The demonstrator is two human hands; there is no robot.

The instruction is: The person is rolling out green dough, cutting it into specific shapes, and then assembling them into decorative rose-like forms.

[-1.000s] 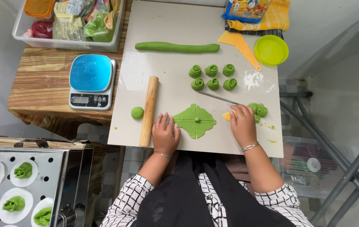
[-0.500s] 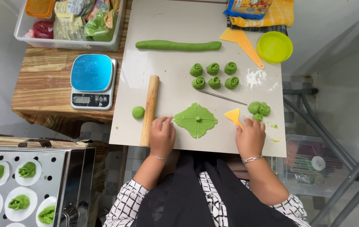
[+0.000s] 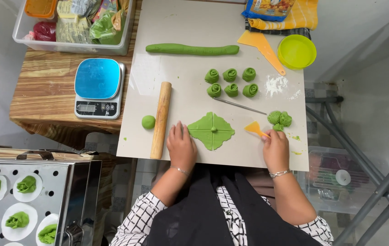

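A flat green dough square (image 3: 212, 130), cut by a cross into quarters with a small ball at its centre, lies on the pale work board (image 3: 190, 95). My left hand (image 3: 181, 145) rests palm-down at its left edge, fingers touching the dough. My right hand (image 3: 275, 148) grips a small orange scraper (image 3: 254, 129) to the right of the square. Just beyond the scraper sit small green dough lumps (image 3: 279, 119). A wooden rolling pin (image 3: 161, 119) lies left of my left hand, a green dough ball (image 3: 148, 121) beside it.
Several rolled green dough spirals (image 3: 231, 82), a thin metal rod (image 3: 239, 105), a long dough log (image 3: 191, 49), a larger orange scraper (image 3: 261, 47) and a lime bowl (image 3: 296, 51) lie farther back. A blue scale (image 3: 98, 87) and clear bin (image 3: 74, 25) stand left. A steamer tray (image 3: 19, 205) holds shaped pieces.
My right hand has drawn back toward me from the dough lumps, holding the small orange scraper. My left hand stays at the square's left edge.
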